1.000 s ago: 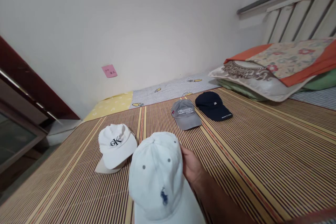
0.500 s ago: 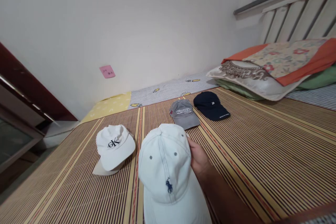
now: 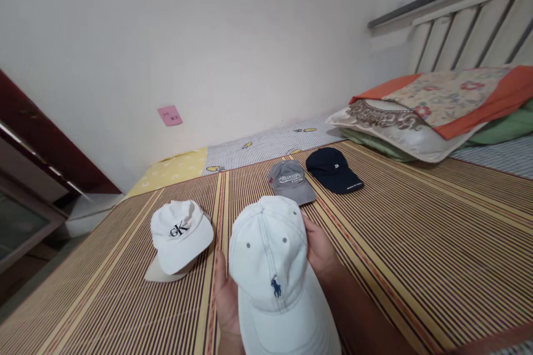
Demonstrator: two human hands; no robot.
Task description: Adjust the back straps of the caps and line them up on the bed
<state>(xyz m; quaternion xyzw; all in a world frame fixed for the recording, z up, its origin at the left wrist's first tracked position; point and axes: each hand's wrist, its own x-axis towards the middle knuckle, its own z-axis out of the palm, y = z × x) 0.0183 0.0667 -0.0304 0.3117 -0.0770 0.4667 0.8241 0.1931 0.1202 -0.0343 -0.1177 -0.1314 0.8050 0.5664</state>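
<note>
Close in front of me is a pale blue baseball cap (image 3: 270, 258), its crown up and its brim toward me, with a small dark blue horse-rider emblem. My right hand (image 3: 320, 247) grips its right side, the fingers partly hidden behind the crown. At the cap's left side, my left hand (image 3: 228, 302) is against it with the thumb up and the other fingers out of sight. Left of it lies a white cap (image 3: 181, 238) with black letters, on top of a beige cap (image 3: 166, 273). Farther off sit a grey cap (image 3: 293, 183) with white lettering and a navy cap (image 3: 333, 171).
A striped mat (image 3: 416, 244) covers the bed. Pillows (image 3: 425, 141) with an orange floral cloth (image 3: 458, 94) lie at the right by a slatted headboard (image 3: 466, 39). A pink note (image 3: 170, 115) is stuck on the white wall (image 3: 250, 39).
My left hand has come into view at the left side of the pale blue cap. The cap has shifted slightly right, still in my right hand.
</note>
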